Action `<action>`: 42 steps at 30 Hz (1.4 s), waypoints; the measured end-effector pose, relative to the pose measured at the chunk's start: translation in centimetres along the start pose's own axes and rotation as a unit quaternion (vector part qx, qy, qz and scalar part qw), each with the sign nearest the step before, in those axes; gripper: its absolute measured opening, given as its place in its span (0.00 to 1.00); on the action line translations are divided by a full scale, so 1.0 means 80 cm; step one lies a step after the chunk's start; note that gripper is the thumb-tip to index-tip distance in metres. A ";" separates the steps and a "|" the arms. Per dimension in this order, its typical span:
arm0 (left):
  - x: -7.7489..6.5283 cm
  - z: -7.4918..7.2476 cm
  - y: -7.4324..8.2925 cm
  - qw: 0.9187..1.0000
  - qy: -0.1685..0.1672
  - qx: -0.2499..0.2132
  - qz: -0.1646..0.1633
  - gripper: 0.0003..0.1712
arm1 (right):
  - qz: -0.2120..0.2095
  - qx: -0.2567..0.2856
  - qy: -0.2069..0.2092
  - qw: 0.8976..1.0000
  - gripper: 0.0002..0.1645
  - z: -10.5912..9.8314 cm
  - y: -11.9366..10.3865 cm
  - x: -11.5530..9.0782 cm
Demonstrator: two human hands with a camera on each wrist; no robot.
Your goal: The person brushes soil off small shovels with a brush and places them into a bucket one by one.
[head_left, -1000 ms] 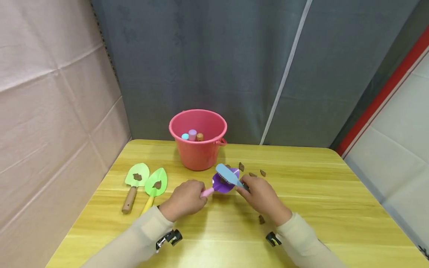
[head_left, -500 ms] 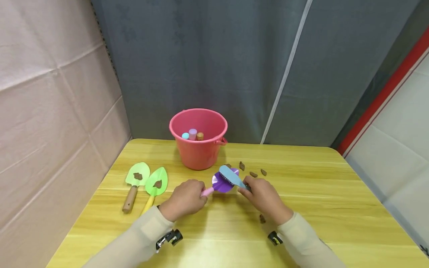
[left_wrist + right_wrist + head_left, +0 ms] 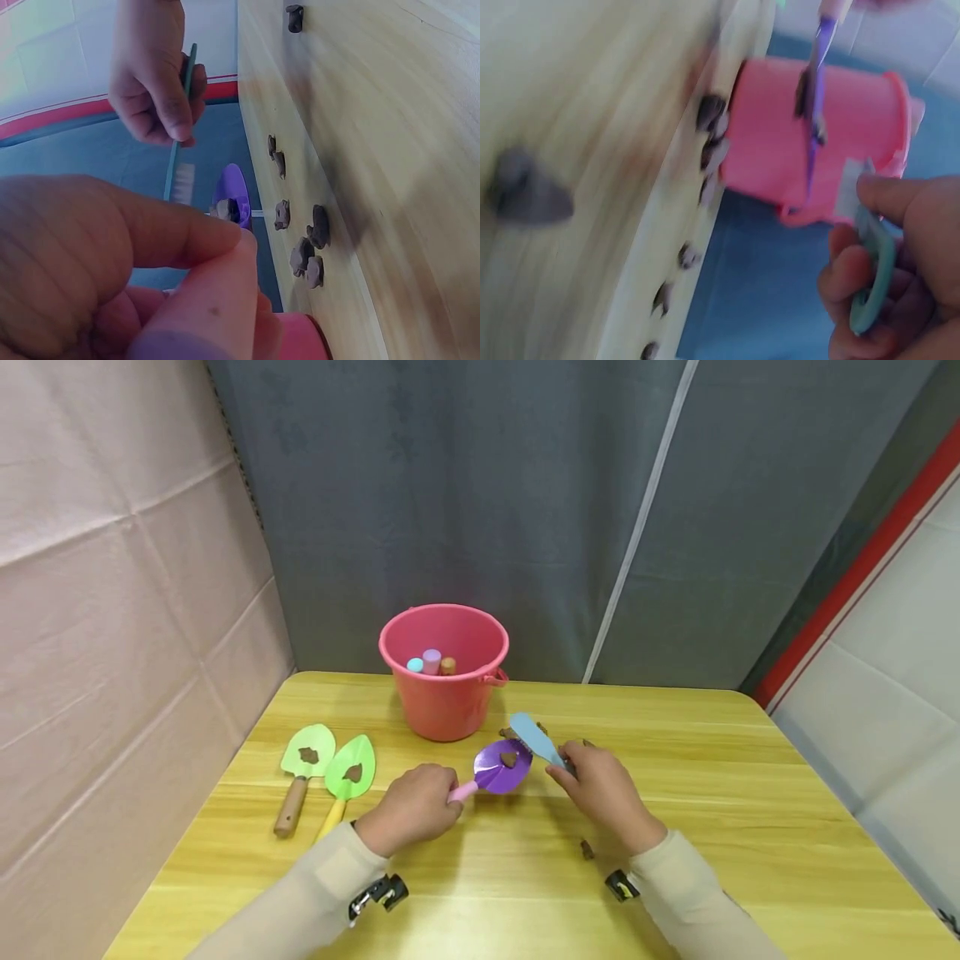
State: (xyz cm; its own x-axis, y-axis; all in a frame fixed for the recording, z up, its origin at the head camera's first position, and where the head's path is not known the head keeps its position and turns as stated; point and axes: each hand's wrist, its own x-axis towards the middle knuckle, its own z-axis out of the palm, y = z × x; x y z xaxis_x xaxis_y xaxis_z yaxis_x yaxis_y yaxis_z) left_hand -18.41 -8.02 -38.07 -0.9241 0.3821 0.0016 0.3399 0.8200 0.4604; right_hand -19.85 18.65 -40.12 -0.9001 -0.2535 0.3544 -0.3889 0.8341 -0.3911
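Now, my left grip point(image 3: 411, 808) clasping the purple scoop point(image 3: 489, 775) by its handle point(image 3: 462, 791), blade point(image 3: 495, 779) jutting rightward, my right grip point(image 3: 606, 795) holding the blue brush point(image 3: 533, 738), bristles point(image 3: 182, 184) near that blade.

Yellow wood-grain table point(image 3: 750, 802). Pink-red bucket point(image 3: 442, 706) upright near back edge, left of centre; inside, three cylinders: light blue, lilac point(image 3: 431, 662), brown. Near left edge: wooden-handled trowel point(image 3: 306, 770), pale green blade; just beside it, yellow-handled trowel point(image 3: 347, 787), leaf-shaped green blade. Behind back edge: dark grey-blue curtain point(image 3: 465, 485), slanting white strip point(image 3: 641, 518). Beyond left edge: pale pink sheet point(image 3: 127, 610).
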 end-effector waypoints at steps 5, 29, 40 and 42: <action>0.001 0.001 0.000 1.000 0.003 0.004 0.001 0.09 | -0.072 0.010 -0.053 0.996 0.13 0.007 -0.021 -0.004; -0.007 -0.007 0.000 1.000 0.002 0.012 -0.001 0.05 | -0.023 -0.023 -0.052 0.998 0.13 0.009 -0.006 -0.005; -0.010 0.001 -0.016 1.000 -0.011 0.004 -0.013 0.04 | 0.027 -0.033 -0.050 0.998 0.12 0.012 0.018 -0.002; -0.011 0.000 -0.019 1.000 -0.011 -0.001 -0.016 0.03 | 0.036 -0.033 -0.042 0.998 0.11 0.013 0.025 -0.002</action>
State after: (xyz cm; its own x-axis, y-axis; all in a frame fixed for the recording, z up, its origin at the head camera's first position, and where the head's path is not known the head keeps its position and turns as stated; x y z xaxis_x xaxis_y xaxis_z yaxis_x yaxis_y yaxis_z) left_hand -18.13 -9.55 -38.79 -0.9305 0.3647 -0.0332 0.3094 0.8314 0.4616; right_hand -20.68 19.86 -41.85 -0.9394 -0.2306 0.2537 -0.3122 0.8814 -0.3546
